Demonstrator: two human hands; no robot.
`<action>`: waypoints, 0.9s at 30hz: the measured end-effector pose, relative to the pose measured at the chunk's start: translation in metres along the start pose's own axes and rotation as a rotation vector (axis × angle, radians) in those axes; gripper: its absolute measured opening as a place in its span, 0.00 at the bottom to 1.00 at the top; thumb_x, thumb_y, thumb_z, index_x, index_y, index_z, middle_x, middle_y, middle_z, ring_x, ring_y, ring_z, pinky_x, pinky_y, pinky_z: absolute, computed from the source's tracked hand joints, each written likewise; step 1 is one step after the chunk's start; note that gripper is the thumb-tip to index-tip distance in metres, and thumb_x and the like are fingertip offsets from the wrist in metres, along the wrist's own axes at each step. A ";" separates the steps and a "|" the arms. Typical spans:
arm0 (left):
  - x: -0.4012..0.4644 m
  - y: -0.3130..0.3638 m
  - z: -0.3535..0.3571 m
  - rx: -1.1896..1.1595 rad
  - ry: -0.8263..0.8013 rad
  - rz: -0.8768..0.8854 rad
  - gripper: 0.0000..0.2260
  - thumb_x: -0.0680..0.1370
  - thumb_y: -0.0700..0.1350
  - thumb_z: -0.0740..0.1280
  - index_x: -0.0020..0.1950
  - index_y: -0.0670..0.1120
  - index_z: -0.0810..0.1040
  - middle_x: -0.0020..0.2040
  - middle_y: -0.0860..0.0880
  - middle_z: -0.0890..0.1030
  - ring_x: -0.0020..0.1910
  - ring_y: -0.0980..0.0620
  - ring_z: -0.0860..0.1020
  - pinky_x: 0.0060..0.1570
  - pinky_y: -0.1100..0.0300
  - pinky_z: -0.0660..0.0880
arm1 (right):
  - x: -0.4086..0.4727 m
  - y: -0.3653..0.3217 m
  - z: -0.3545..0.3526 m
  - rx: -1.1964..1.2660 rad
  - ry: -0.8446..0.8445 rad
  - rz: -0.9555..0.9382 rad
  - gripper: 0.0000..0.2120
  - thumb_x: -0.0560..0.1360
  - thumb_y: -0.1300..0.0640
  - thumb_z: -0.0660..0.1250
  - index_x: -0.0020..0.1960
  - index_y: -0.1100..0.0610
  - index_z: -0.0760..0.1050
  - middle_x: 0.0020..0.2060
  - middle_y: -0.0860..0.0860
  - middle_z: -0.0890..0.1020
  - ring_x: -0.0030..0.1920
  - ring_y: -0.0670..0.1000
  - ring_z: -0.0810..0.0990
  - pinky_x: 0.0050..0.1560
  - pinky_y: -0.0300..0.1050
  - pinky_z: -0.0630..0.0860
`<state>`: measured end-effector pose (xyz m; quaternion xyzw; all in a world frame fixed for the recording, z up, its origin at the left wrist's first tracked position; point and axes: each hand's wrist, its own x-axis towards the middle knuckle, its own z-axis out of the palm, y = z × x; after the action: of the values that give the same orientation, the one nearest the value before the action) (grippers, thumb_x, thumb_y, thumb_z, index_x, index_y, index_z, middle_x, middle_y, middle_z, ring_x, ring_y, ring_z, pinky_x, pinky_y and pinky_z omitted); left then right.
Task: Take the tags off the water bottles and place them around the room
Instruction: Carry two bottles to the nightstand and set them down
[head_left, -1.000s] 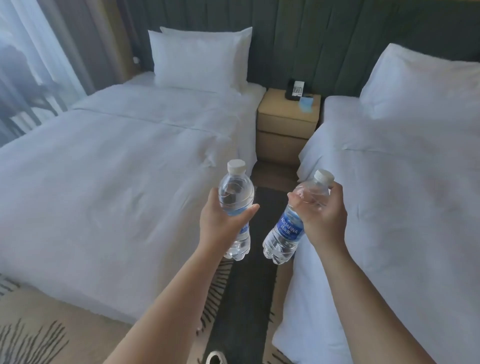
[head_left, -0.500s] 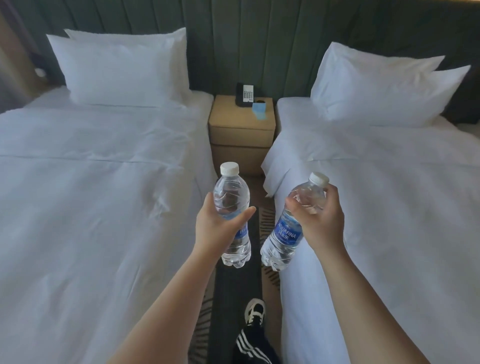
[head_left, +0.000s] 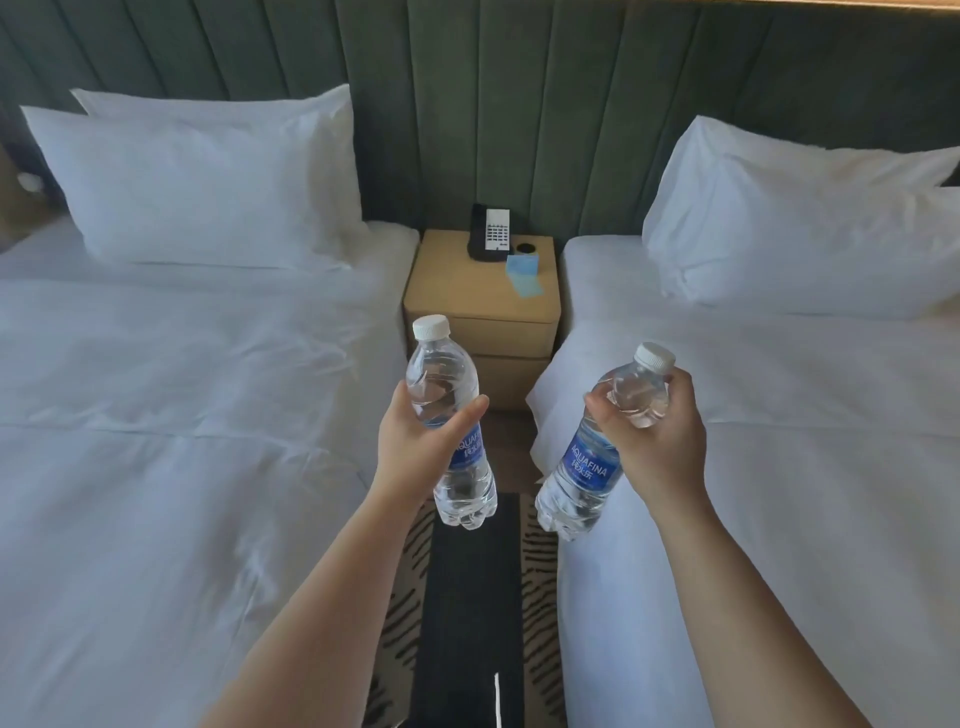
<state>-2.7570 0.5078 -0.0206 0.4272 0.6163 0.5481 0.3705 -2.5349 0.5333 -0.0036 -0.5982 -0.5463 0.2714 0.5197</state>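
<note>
Both bottles (head_left: 448, 415) nearer the nightstand (head_left: 480, 296) now

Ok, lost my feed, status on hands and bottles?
Left hand grips left bottle. Right hand grips right bottle. Nightstand ahead, path clear.

You had two water bottles (head_left: 451, 426) (head_left: 589, 475), one in each hand (head_left: 415, 447) (head_left: 657, 441), each with one white cap and one blue label. Two beds (head_left: 156, 441) (head_left: 805, 441) flanked one nightstand (head_left: 480, 306), which carried one telephone (head_left: 488, 239) and one blue card (head_left: 523, 275). Two pillows were stacked on each bed.
</note>
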 end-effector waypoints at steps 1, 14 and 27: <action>0.017 -0.001 0.003 -0.001 0.003 -0.005 0.26 0.65 0.57 0.78 0.59 0.53 0.75 0.51 0.55 0.82 0.50 0.58 0.81 0.53 0.53 0.78 | 0.015 0.001 0.009 0.004 -0.006 0.007 0.25 0.64 0.43 0.76 0.55 0.44 0.68 0.43 0.35 0.77 0.43 0.29 0.77 0.31 0.23 0.69; 0.300 -0.015 0.023 -0.035 -0.035 0.016 0.30 0.60 0.60 0.77 0.58 0.56 0.72 0.52 0.55 0.81 0.51 0.57 0.81 0.48 0.56 0.80 | 0.238 0.024 0.182 0.011 -0.012 0.046 0.24 0.66 0.47 0.77 0.57 0.47 0.69 0.44 0.36 0.78 0.43 0.30 0.77 0.38 0.31 0.71; 0.555 -0.014 0.046 0.065 -0.115 0.019 0.26 0.65 0.52 0.79 0.59 0.52 0.73 0.54 0.53 0.81 0.53 0.51 0.81 0.52 0.46 0.80 | 0.450 0.031 0.307 -0.001 0.053 0.078 0.24 0.67 0.48 0.76 0.55 0.42 0.66 0.41 0.30 0.77 0.43 0.26 0.75 0.37 0.33 0.72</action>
<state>-2.9159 1.0413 -0.0340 0.4757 0.6072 0.5060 0.3859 -2.6819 1.0585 -0.0179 -0.6261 -0.5089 0.2752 0.5228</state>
